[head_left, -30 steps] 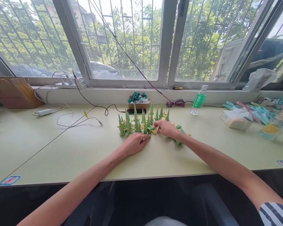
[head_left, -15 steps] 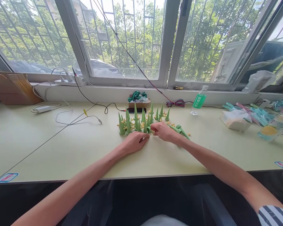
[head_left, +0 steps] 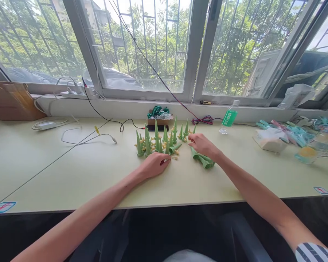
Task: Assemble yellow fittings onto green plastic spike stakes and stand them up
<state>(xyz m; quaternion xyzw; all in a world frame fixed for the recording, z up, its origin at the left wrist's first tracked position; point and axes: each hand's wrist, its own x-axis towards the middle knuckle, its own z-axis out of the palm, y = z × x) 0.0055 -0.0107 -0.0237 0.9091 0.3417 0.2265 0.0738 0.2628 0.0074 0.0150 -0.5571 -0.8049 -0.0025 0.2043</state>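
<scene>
My left hand (head_left: 156, 163) rests on the table in front of a cluster of upright green cones (head_left: 148, 145). Its fingers are bent and thumb and fingertips come together; what they pinch, if anything, is hidden. Just beyond the fingertips lies a small yellow piece (head_left: 174, 157), and a green cone (head_left: 176, 148) lies on its side behind it. To the right, my right hand (head_left: 203, 145) hovers near the standing cones, its fingers bent and slightly apart with nothing visible in them. Below it, several loose green cones (head_left: 205, 162) lie with their hollow ends towards me.
Behind the cones are a phone (head_left: 164, 128) and a small box (head_left: 160, 121) of green items. A water bottle (head_left: 229, 118) stands at the back right, near a tissue pack (head_left: 270, 140) and bagged goods. Cables (head_left: 90, 142) and a cardboard box (head_left: 13, 102) are on the left.
My right hand has moved right, away from the cone by my left hand, which now lies on its side in view. My left hand has stayed nearly in place.
</scene>
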